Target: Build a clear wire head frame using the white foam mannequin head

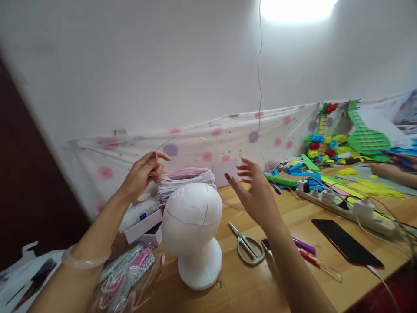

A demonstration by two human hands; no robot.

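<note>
A white foam head [192, 217] stands upright on the wooden table in front of me. A thin wire runs across its front, and another crosses over its side. To the upper left of it, my left hand [146, 171] is closed in a pinch on a thin wire [182, 137], which arcs up and to the right above the head. My right hand [252, 189] is held in the air to the right of the foam head, thumb and fingers apart, with nothing visible in it. Scissors [249, 248] lie on the table below that hand.
Behind the foam head sits a stack of pink and white strips [187, 178]. White boxes [146, 226] and bagged beads [130, 274] are at left. Rightward lie a phone [347, 243], a power strip [345, 211], pens and coloured craft pieces. Another person's hand [386, 170] is at far right.
</note>
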